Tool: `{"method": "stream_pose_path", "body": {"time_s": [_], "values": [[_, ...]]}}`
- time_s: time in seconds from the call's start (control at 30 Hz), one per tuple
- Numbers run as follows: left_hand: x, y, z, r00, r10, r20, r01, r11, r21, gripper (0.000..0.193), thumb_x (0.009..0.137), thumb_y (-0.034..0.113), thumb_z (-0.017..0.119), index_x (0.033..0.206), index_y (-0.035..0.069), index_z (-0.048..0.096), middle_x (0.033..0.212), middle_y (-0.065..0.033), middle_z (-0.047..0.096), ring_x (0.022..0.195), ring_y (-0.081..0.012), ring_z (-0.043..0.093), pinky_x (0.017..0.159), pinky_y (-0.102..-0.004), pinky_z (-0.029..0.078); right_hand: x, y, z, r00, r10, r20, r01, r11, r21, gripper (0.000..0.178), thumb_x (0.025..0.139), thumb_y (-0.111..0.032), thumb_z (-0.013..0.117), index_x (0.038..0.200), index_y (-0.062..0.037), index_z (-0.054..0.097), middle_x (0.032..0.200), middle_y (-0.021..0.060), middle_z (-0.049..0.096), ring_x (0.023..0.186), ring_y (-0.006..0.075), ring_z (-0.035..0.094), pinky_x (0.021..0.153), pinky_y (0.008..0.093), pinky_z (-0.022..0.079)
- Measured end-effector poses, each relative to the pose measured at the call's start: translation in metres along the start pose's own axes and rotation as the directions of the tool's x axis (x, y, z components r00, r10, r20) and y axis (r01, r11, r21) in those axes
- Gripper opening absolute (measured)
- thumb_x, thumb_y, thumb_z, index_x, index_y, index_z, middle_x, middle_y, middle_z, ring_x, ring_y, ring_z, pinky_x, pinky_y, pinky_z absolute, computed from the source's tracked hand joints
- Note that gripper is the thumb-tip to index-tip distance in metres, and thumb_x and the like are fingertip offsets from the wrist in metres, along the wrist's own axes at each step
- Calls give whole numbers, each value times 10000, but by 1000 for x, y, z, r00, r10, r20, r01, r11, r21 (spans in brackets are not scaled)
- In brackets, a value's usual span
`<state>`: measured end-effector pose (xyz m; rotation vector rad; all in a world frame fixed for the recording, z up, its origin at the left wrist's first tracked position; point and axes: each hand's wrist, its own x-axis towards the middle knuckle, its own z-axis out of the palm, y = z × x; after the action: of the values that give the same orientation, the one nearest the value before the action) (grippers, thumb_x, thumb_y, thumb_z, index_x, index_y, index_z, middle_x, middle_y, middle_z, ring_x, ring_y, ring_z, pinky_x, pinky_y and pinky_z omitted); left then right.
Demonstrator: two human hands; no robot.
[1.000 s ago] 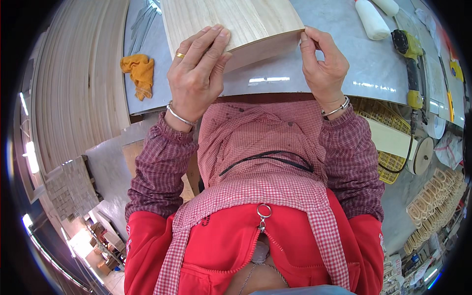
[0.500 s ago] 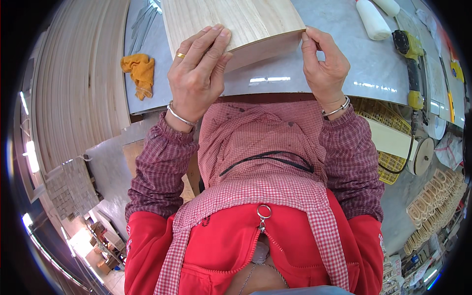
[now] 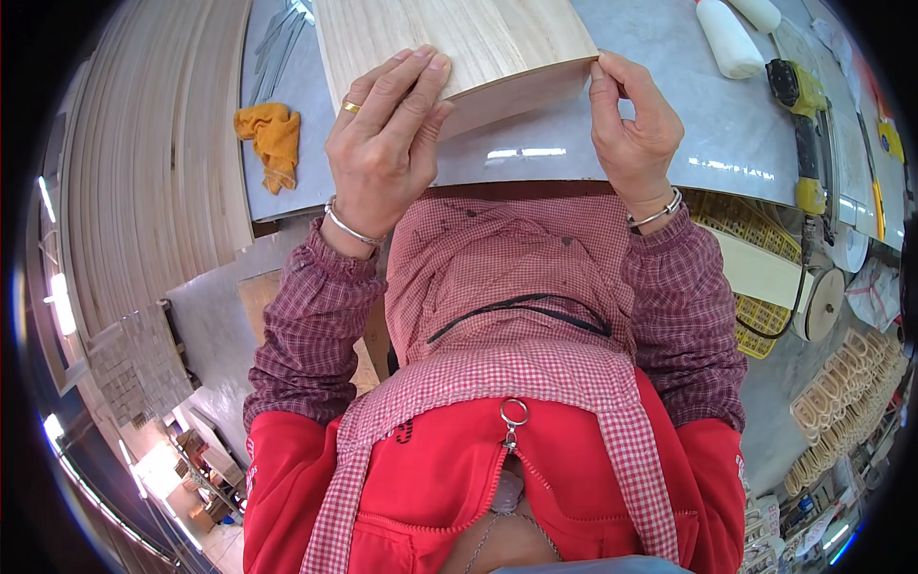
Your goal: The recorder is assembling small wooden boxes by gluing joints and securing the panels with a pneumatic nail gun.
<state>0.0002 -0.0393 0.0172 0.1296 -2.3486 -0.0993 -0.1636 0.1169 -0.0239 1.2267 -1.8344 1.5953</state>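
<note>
A light wooden panel point(image 3: 459, 43) with visible grain lies on the grey workbench, and a paler face shows below its near edge. My left hand point(image 3: 382, 143), with a gold ring and a bracelet, grips its near left part: the fingers rest on top and the thumb is at the edge. At the near right corner my right hand point(image 3: 639, 120) pinches the panel between thumb and fingertips. What the fingertips cover at that corner is hidden.
Long wooden boards point(image 3: 153, 143) are stacked at the left. An orange cloth point(image 3: 271, 143) and grey strips point(image 3: 279, 48) lie on the bench point(image 3: 535, 163). To the right are a white roll point(image 3: 729, 38), a yellow-black power tool point(image 3: 801, 115) and, lower, a yellow crate point(image 3: 760, 330).
My right hand and the panel's near right corner have shifted very slightly to the right. The left hand has kept its place.
</note>
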Motion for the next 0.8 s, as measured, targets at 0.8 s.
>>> {"method": "stream_pose_path", "body": {"time_s": [0.8], "values": [[-26,-25,-2,1000,5,17,-5,1000,26,411,726,41,724,1132,91,682,1179,-46,644,1051,-201,619,859,-275,520,41,75,-118,924,362,120,-230,781,-580,305,871,-200,639,1163,-114,629,1022,32,686,904,170,648,776,270,494]]}}
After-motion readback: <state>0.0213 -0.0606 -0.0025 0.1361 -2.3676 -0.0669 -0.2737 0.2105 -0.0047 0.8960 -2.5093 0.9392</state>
